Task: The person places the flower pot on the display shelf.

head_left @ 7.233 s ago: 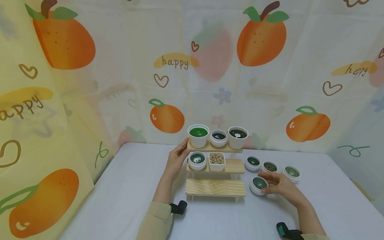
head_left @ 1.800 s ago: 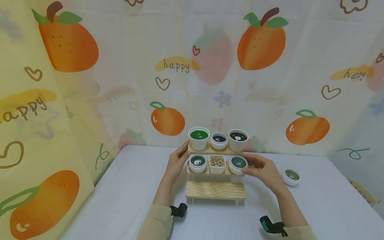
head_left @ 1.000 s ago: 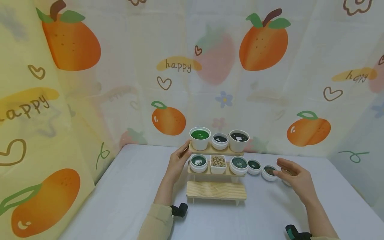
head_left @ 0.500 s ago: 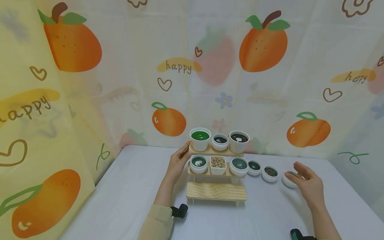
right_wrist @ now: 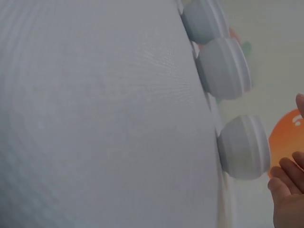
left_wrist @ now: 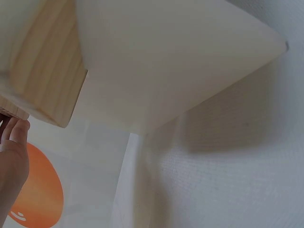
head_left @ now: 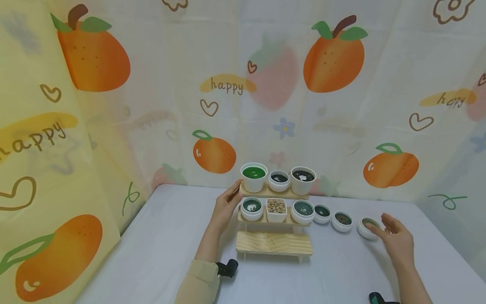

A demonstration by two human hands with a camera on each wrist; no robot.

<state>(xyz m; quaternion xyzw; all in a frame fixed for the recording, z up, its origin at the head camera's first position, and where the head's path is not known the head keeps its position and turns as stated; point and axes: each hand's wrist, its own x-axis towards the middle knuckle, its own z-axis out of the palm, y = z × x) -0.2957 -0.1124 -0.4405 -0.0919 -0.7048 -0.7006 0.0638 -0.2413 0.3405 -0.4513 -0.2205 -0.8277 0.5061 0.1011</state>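
- far wall [head_left: 171, 46]: pale cloth w/ printed oranges [head_left: 334, 61], faint pink strawberry [head_left: 273, 76], brown hearts [head_left: 209, 107], blue flower [head_left: 284, 128], "happy" lettering [head_left: 228, 87]; some vert. creases
- left wall [head_left: 57, 194]: yellower cloth, similar prints, lg. orange fruit [head_left: 58, 257] low at near end
- right wall [head_left: 467, 177]: bluish-pale, green squiggle [head_left: 449, 202]
- tbl [head_left: 144, 261]: white cover
- light: soft, warmer left, cooler right; blurry shadows on tbl

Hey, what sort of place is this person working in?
Probably an indoor staged tabletop set rather than a working kitchen: a white table stands before a fruit-printed backdrop, and a tiered wooden stand displays white containers in rows.
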